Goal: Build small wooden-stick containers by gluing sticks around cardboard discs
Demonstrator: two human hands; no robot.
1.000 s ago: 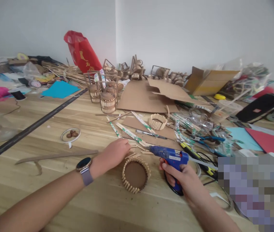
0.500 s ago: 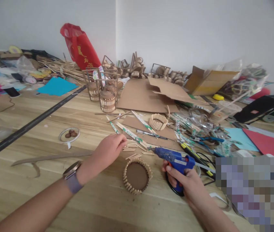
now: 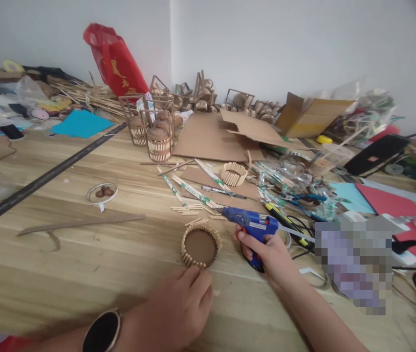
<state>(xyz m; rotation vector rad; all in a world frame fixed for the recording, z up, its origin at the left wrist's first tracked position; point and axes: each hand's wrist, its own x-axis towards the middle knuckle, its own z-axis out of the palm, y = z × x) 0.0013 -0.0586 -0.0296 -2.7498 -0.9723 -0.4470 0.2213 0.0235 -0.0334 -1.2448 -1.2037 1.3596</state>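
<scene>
Fingers pressed together, my left hand (image 3: pixel 182 303) is at the near rim of a small round basket (image 3: pixel 184 244). The basket has a brown cardboard base and a wall of short pale sticks. What sits between those fingertips is hidden behind the hand. My right hand (image 3: pixel 262 249) is wrapped round the handle of a blue hot glue gun (image 3: pixel 246 217), just right of the basket. The gun's nozzle points left, over loose short sticks (image 3: pixel 189 208) lying behind the basket.
A second stick ring (image 3: pixel 233 174) rests on cardboard farther back. Finished lidded baskets in frames (image 3: pixel 159 142) stand at the back left. Chopstick wrappers, a yellow-black cutter (image 3: pixel 284 222) and pliers (image 3: pixel 308 198) lie to the right. A cardboard strip (image 3: pixel 83 224) and a ring holding several brown beads (image 3: pixel 102 194) lie left.
My left hand has come from beside the loose sticks toward me, to the basket's near rim. The glue gun stays in my right hand. The whole view has shifted slightly.
</scene>
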